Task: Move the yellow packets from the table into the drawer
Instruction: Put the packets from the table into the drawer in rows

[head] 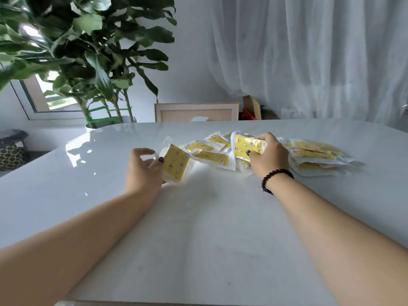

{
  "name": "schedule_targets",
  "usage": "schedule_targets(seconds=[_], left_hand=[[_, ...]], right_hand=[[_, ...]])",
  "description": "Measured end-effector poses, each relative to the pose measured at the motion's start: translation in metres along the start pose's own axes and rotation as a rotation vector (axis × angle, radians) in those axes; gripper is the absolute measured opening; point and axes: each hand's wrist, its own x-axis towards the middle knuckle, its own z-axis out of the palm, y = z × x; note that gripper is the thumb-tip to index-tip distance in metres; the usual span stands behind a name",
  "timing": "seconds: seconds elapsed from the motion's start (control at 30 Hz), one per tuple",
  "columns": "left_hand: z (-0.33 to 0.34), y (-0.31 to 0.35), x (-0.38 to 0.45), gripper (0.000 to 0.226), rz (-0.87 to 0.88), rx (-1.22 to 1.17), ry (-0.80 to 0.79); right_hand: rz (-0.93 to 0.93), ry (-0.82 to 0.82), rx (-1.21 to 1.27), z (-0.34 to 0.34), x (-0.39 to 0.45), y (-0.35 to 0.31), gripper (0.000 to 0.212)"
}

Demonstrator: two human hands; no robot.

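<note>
Several yellow packets in clear wrap lie scattered across the far middle of the white table [198,228], with a heap [313,155] at the right. My left hand [143,171] grips one yellow packet [176,165], tilted up on its edge at the left end of the scatter. My right hand [268,154], with a dark bead bracelet on the wrist, holds another yellow packet [247,145] raised a little over the pile. Loose packets [209,154] lie between the two hands. No drawer is in view.
A large leafy plant [88,51] stands behind the table's far left corner. A wooden chair back [196,111] sits at the far edge, white curtains [309,58] hang behind, and a patterned cushion [11,155] lies at the left.
</note>
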Motion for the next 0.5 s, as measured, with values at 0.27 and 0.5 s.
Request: schedule_targets(seconds=[0.27, 0.5], left_hand=[[-0.001, 0.013, -0.01, 0.028, 0.118, -0.012, -0.142], [0.002, 0.014, -0.019, 0.028, 0.288, -0.1, -0.264]], right_hand=[[-0.083, -0.255, 0.554, 0.004, -0.015, -0.02, 0.046], [-0.096, -0.44, 0.438, 0.012, -0.026, -0.023, 0.062]])
